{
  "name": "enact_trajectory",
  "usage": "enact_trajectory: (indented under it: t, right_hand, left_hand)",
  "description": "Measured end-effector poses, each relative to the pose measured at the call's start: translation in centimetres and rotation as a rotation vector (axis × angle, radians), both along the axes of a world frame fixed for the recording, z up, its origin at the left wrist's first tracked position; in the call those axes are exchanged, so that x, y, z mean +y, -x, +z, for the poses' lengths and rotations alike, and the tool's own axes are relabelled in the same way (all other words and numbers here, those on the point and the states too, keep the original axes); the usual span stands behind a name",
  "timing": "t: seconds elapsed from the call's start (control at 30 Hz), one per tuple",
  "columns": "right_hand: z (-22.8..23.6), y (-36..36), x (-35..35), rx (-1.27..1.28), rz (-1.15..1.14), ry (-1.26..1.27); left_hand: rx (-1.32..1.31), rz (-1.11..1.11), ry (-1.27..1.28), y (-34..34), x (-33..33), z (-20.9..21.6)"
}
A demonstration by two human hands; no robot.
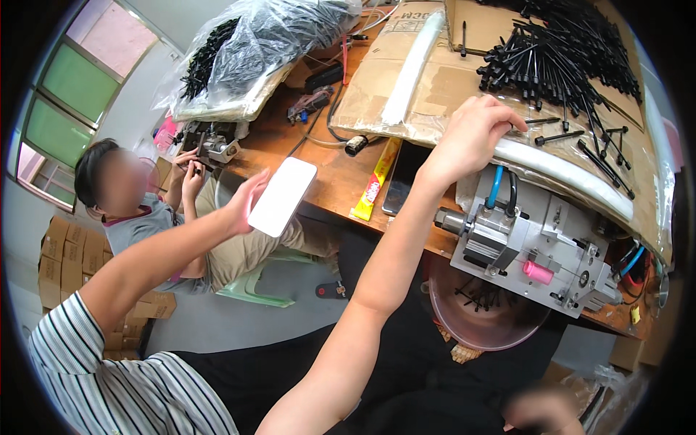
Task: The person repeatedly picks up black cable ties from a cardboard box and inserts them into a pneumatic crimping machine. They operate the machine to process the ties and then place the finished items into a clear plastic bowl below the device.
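Clasping | left fingers (257,187): 1 white slab (284,197) | right fingers (507,116): near 1 black rod (544,121), grip can't tell

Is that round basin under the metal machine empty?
The basin is not empty: slim black pieces lie inside it, though the machine hides part of it.

There are one white phone (283,197), one yellow packet (375,181), one pink basin (507,335), two machines (496,235).
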State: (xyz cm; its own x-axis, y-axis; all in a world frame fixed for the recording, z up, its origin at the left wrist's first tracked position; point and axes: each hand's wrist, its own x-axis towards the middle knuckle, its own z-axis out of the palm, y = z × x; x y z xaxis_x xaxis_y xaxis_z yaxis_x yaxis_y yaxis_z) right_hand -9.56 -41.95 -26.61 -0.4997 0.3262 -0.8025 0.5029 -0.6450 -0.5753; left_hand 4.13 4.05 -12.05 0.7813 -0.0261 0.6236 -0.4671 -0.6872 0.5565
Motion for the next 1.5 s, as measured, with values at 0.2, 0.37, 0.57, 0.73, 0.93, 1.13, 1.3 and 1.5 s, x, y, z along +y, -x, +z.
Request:
enact_trajectory:
  t: [0.2, 0.37, 0.57, 0.73, 0.93, 1.13, 1.3, 1.5]
  right_hand:
    - [2.3, -1.1, 2.5, -0.128, -0.079, -0.075]
    - [4.1, -1.9, 4.0, -0.169, -0.144, -0.202]
    - [7.2, -3.0, 5.8, -0.072, -0.187, -0.352]
    - [11.1, -4.3, 5.0, -0.171, -0.404, -0.643]
    - [18.5, -9.1, 6.3, -0.493, -0.669, -1.107]
    - [22.5, -15.7, 8.0, -1.178, -1.028, -1.3]
    - [23.2, -23.5, 10.6, -1.534, -0.961, -1.198]
    - [22.5, -26.4, 13.9, -1.658, -0.801, -1.083]
  left_hand:
    - [0.023, -0.06, 0.021, -1.4, -1.0, 0.0]
    - [0.012, -0.039, -0.068, -0.2, -0.4, 1.0]
    - [0.131, -0.079, -0.041, 1.6, 1.2, 1.6]
    - [0.206, -0.121, 0.03, 0.8, -0.8, 2.1]
    - [0.223, -0.117, 0.013, 1.6, -0.6, 2.3]
    - [0.192, -0.114, 0.053, 1.5, -0.8, 2.3]
    - [0.243, -0.116, 0.003, 1.5, -0.6, 2.5]
    - [0.194, -0.086, 0.031, 1.5, -0.9, 2.3]
